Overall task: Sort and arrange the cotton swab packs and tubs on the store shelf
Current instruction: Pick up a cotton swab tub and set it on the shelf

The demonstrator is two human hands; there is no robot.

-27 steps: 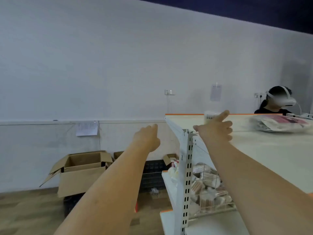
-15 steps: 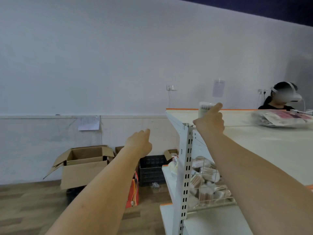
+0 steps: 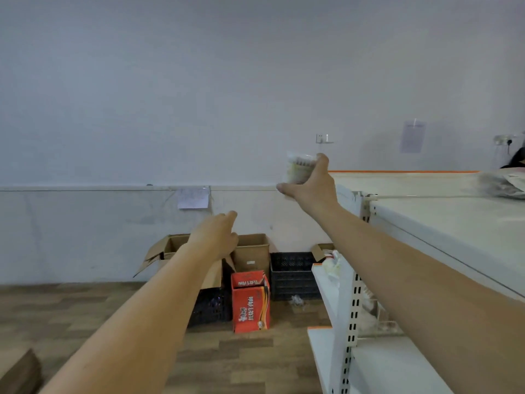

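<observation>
The right hand (image 3: 309, 186) held a clear cotton swab tub (image 3: 299, 169) in its grip, fingers and thumb curled round it, the tub upright with its long axis roughly vertical. It hung in the air just left of the top shelf (image 3: 443, 220) corner, so the shelf lay to the right of and slightly below the grip. The left hand (image 3: 217, 233) was lower and empty, fingers loosely curled, farther from the shelf. The tub's label was too blurred to read. A red carton (image 3: 250, 301) on the floor below bore Chinese characters, not legible enough to give.
</observation>
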